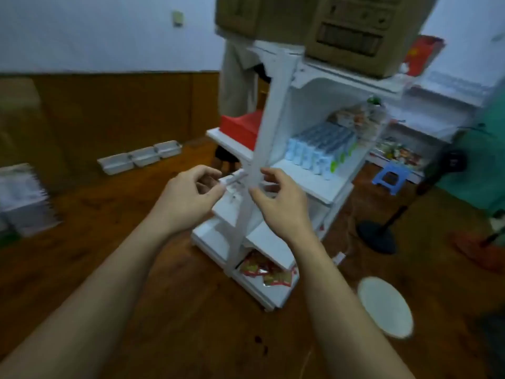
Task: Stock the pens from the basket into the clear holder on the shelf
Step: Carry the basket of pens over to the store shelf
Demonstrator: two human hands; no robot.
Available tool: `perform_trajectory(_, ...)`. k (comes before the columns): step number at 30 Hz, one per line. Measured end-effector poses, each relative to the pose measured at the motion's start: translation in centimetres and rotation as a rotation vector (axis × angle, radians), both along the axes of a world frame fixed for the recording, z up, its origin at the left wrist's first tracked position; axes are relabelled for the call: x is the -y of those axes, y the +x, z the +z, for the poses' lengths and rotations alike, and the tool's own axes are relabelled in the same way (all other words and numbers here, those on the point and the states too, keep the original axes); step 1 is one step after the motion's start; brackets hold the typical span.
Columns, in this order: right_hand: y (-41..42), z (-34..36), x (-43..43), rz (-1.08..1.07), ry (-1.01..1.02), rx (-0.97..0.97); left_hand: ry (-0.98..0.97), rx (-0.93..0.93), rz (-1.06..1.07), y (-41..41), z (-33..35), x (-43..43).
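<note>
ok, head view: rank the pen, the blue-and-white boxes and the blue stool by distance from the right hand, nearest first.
From the right hand:
1. pen, just to its left, pinched by the left hand.
2. blue-and-white boxes, up and to the right, standing on the shelf.
3. blue stool, far right, beyond the shelf.

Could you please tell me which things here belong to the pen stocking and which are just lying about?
Job in hand:
pen, pinched in the left hand
right hand, fingers curled beside it
shelf

Lying about:
blue boxes
red box
cardboard box
trays
stool
fan
packets
</note>
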State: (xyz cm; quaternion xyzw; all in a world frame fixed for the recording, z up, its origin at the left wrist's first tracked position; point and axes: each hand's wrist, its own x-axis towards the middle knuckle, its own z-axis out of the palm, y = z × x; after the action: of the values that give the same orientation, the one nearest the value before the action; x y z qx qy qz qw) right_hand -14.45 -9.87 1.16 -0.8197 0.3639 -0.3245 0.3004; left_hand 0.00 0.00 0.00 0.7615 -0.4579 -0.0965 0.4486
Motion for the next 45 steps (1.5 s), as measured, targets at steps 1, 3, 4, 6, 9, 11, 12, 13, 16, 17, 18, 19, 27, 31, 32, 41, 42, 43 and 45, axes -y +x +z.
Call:
perform_trajectory(1, 2.4, -0.5, -0.7, 0.05, 0.02, 0.004, -0.001, -0.018, 0.043, 1.5, -0.1, -1.5)
perform_trajectory(3, 6.8, -1.0, -2.5, 0.141, 0.044, -0.016, -0.024, -0.039, 0.147, 4.8, -0.9, -4.2)
perform_trajectory(4, 9.0, -1.2, -3.5, 0.194, 0.055, -0.03, -0.028, -0.045, 0.192, 6.3, -1.0, -5.7)
perform_trajectory(6, 13.2, -1.8, -5.3, 0.292, 0.05, -0.046, -0.023, -0.085, 0.296, 9.3, -1.5, -8.9)
perform_trajectory(9, 18.5, -2.4, -8.0, 0.445, 0.06, -0.054, -0.007, -0.136, 0.44, 12.9, -2.0, -13.6)
perform_trajectory(11, 21.4, -2.7, -9.7, 0.529, 0.069, -0.057, -0.013, -0.163, 0.518, 14.9, -2.4, -16.0)
perform_trajectory(12, 22.8, -2.8, -10.4, 0.569, 0.083, -0.064, -0.018, -0.162, 0.558, 15.7, -2.6, -17.0)
perform_trajectory(13, 24.1, -3.0, -11.0, 0.598, 0.094, -0.069, -0.018, -0.158, 0.599, 16.5, -2.8, -17.9)
perform_trajectory(16, 27.5, -3.6, -12.3, 0.675, 0.091, -0.065, -0.006, -0.147, 0.683, 18.5, -3.5, -19.5)
perform_trajectory(17, 28.7, -3.7, -12.6, 0.697, 0.084, -0.061, -0.001, -0.144, 0.7, 19.2, -3.8, -19.9)
perform_trajectory(18, 30.0, -3.9, -12.8, 0.715, 0.079, -0.068, 0.004, -0.138, 0.716, 19.9, -4.0, -20.1)
perform_trajectory(19, 31.3, -4.2, -12.8, 0.731, 0.074, -0.073, 0.009, -0.133, 0.735, 20.8, -4.2, -20.2)
perform_trajectory(27, 43.5, -5.7, -9.3, 0.859, 0.126, -0.114, 0.045, -0.137, 0.872, 29.8, -5.1, -17.6)
perform_trajectory(31, 49.6, -5.8, -7.3, 0.904, 0.145, -0.111, 0.073, -0.128, 0.915, 35.3, -4.9, -14.8)
perform_trajectory(32, 51.1, -5.7, -6.9, 0.92, 0.148, -0.111, 0.068, -0.126, 0.931, 36.6, -4.8, -14.2)
perform_trajectory(41, 63.0, -6.6, -7.2, 1.006, 0.186, -0.181, 0.021, -0.199, 1.043, 46.0, -5.5, -14.9)
perform_trajectory(42, 64.5, -6.9, -7.6, 1.015, 0.193, -0.193, 0.011, -0.22, 1.057, 47.2, -5.8, -15.5)
perform_trajectory(43, 66.0, -7.1, -8.2, 1.023, 0.2, -0.202, 0.003, -0.24, 1.069, 48.4, -6.2, -16.2)
perform_trajectory(45, 69.3, -7.7, -9.6, 1.038, 0.205, -0.22, -0.019, -0.285, 1.09, 51.1, -7.1, -17.7)
